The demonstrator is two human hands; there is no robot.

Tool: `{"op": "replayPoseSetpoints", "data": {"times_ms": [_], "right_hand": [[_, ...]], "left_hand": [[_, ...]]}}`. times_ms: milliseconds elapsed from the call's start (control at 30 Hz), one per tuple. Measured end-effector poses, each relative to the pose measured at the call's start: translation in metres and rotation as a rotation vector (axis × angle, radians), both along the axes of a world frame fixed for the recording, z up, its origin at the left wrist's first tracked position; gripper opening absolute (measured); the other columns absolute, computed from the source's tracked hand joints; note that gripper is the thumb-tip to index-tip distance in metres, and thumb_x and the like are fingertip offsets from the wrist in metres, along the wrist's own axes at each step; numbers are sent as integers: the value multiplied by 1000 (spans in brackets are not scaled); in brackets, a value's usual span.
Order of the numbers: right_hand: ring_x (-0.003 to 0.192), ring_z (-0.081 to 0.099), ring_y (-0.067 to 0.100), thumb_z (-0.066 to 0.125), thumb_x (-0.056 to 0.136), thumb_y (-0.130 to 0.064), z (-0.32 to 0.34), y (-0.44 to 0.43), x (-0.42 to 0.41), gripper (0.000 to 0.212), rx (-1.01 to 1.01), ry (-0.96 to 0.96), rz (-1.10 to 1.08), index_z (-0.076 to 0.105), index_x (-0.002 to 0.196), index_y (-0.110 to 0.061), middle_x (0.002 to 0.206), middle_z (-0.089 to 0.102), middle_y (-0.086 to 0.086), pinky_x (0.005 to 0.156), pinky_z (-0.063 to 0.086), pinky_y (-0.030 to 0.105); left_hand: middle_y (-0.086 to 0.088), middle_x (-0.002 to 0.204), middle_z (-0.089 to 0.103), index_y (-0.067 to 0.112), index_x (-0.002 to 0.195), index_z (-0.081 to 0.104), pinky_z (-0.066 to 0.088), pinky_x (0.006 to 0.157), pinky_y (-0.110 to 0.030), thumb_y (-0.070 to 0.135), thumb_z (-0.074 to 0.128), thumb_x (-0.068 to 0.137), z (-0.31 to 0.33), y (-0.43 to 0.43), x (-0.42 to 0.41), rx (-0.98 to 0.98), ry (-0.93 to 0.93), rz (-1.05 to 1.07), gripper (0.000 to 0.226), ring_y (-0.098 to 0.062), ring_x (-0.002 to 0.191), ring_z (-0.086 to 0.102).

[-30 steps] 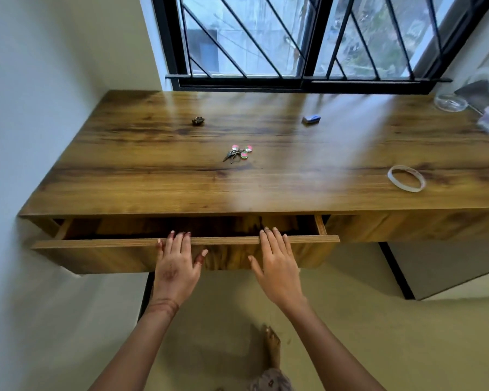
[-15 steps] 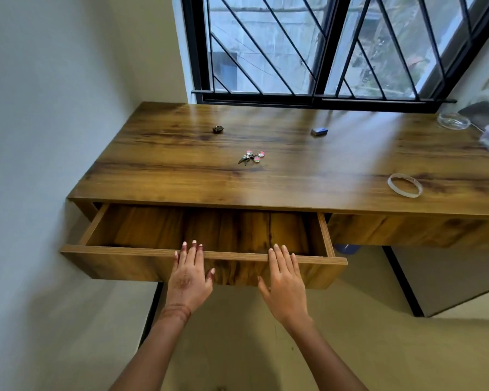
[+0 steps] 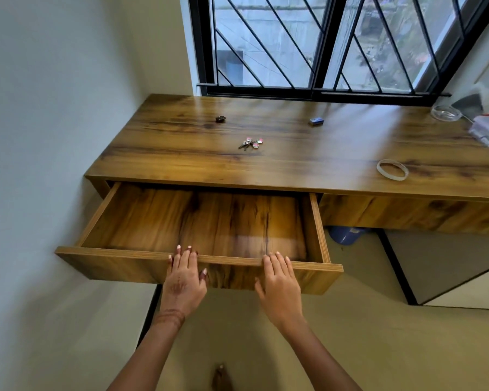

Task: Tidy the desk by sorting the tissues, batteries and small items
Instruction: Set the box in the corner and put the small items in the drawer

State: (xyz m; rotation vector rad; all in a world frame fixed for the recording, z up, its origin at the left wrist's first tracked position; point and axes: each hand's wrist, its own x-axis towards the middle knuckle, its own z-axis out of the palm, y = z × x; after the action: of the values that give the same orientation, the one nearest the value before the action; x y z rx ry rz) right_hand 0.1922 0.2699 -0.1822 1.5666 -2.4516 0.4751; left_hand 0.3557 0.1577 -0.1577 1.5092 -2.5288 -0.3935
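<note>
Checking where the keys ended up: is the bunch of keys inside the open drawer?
No, the keys lie on the desk top, farther back than the open drawer.

Henna-like pattern (image 3: 178, 287) was noted on left hand (image 3: 183, 289) back and wrist; pale nails were seen on right hand (image 3: 280, 286).

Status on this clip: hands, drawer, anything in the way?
Flat on drawer front: left hand, right hand. Drawer open. On desk: keys, tape ring, unsorted. Nothing blocking.
</note>
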Motion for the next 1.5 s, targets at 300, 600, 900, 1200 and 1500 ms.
{"op": "replayPoseSetpoints", "data": {"times_ms": [300,600,900,1200,1500], "right_hand": [[98,66,17,76,72,-28,9,13,9,38,-75,-24,4,68,105,-10,100,71,3,98,40,32],[93,67,18,74,74,-28,15,34,23,32,-69,-31,5,70,100,-10,94,72,3,89,53,34],[91,64,17,66,81,-28,14,63,41,25,-59,-89,16,68,100,-11,93,71,2,82,56,31],[75,61,10,59,86,-31,20,78,54,17,-88,-128,-6,70,87,-18,78,69,-5,70,55,26],[67,56,10,57,87,-28,19,82,57,17,-55,-137,-34,67,77,-19,69,63,-5,65,49,26]], "left_hand": [[-18,110,62,2,106,58,31,110,-50,26,51,89,-5,11,9,-67,49,33,31,-36,116,51],[-16,102,62,2,101,59,34,108,-48,23,55,87,-5,32,24,-83,63,18,26,-33,104,55],[-13,92,62,4,94,59,38,104,-49,23,53,86,-10,61,46,-108,91,29,21,-31,92,58],[-11,80,61,7,83,58,50,88,-50,19,66,81,-7,81,57,-176,96,46,14,-29,80,57],[-12,74,61,7,77,58,50,63,-38,21,66,81,-3,90,60,-191,84,64,17,-26,70,53]]}}
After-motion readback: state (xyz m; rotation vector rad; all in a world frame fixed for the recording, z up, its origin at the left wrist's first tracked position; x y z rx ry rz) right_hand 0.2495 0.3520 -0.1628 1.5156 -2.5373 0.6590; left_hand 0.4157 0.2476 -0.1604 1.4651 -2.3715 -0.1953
